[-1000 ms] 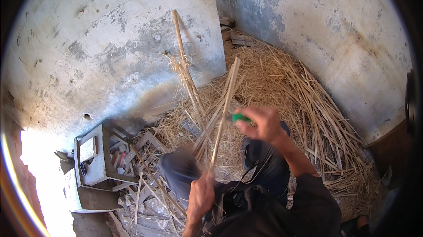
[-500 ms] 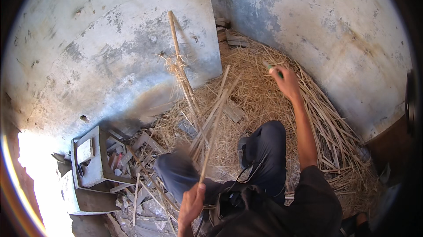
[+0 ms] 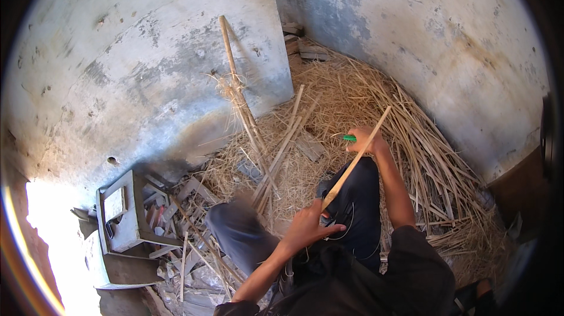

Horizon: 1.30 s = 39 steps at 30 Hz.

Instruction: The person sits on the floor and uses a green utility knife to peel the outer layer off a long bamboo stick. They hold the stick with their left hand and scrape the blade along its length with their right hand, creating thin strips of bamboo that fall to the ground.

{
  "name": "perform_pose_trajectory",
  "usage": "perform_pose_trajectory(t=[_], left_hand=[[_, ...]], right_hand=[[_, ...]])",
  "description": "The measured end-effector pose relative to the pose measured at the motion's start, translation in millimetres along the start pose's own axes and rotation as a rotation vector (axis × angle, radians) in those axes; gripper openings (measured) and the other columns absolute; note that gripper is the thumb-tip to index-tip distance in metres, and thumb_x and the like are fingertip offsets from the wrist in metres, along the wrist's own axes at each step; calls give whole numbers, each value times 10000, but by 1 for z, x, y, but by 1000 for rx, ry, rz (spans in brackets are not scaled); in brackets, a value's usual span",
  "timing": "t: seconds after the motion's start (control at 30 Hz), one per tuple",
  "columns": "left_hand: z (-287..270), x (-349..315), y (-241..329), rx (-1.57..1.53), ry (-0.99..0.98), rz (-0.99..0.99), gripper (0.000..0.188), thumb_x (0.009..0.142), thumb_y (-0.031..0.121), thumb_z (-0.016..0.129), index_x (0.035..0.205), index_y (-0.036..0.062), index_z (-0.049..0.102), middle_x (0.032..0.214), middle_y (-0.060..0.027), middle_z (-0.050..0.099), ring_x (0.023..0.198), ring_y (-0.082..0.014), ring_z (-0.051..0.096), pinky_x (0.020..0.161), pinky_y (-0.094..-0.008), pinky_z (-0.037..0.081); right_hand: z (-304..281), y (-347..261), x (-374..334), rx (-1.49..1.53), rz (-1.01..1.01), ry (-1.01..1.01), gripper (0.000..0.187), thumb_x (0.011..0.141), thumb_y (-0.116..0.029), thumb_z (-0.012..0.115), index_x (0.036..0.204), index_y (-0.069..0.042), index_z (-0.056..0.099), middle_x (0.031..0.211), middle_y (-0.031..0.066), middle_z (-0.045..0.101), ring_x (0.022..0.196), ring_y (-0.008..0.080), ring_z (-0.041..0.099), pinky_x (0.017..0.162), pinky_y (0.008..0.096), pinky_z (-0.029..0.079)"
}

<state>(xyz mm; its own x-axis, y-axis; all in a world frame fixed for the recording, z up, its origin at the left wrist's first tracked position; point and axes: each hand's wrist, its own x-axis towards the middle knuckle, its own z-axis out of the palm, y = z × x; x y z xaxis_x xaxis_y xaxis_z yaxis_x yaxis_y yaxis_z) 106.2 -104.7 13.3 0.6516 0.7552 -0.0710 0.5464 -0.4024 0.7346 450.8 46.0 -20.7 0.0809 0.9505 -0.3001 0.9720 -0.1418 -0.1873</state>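
Observation:
My left hand (image 3: 305, 226) is above my lap with its fingers round the lower end of a pale, flat bamboo strip (image 3: 356, 162). Its thumb points out to the right. From there the strip slants up and right, crossing in front of my right hand (image 3: 367, 138). That hand is closed round a tool with a green handle (image 3: 350, 138); the tool's working end cannot be made out. Below the strip is my bent right knee (image 3: 359, 186). Loose straw-like shavings (image 3: 338, 119) cover the floor beyond my hands.
Long split strips (image 3: 437, 163) lie heaped along the right wall. A thick stick (image 3: 227, 42) leans against the left wall, with more strips (image 3: 288, 145) near its foot. An overturned stool-like frame (image 3: 135, 222) sits at left among scraps of wood.
My left hand has moved up and right, swinging the bamboo strip over to the right. My right hand has come down and closer, still gripping the green-handled tool.

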Motion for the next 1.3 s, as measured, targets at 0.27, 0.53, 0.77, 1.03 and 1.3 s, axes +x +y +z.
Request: perform_pose_trajectory(t=[0.27,0.53,0.77,1.03,1.3], left_hand=[[31,21,11,55,-26,61,896,788,732,902,1107,25,454,864,-148,747,827,-394,791,703,-504,629],[70,38,-18,92,49,64,801,798,510,967,1145,31,426,882,-159,762,860,-423,791,713,-524,635],[63,43,-14,23,14,30,701,824,366,957,1140,25,432,862,-179,787,861,-455,786,746,-557,631],[69,54,-36,-163,-69,64,539,848,222,883,1107,9,462,877,-193,784,834,-434,792,781,-527,635],[44,54,-33,-585,-179,-184,334,983,158,770,1129,-6,519,891,-181,790,839,-288,827,750,-410,635]], right_hand=[[4,13,-15,69,65,42,539,978,-468,795,1315,-53,729,1077,196,799,993,372,774,898,495,590],[35,36,-11,148,46,88,517,969,-472,797,1289,-68,758,1050,204,798,987,397,773,888,516,584],[29,26,-15,148,86,86,636,978,-503,767,1448,-80,692,1260,183,777,1157,373,753,1034,489,583],[34,28,-19,161,80,132,564,986,-492,763,1344,-57,749,1154,225,792,1059,408,764,937,521,584],[52,49,-9,166,114,146,597,954,-515,767,1394,-111,747,1197,179,803,1095,374,771,965,510,602]])
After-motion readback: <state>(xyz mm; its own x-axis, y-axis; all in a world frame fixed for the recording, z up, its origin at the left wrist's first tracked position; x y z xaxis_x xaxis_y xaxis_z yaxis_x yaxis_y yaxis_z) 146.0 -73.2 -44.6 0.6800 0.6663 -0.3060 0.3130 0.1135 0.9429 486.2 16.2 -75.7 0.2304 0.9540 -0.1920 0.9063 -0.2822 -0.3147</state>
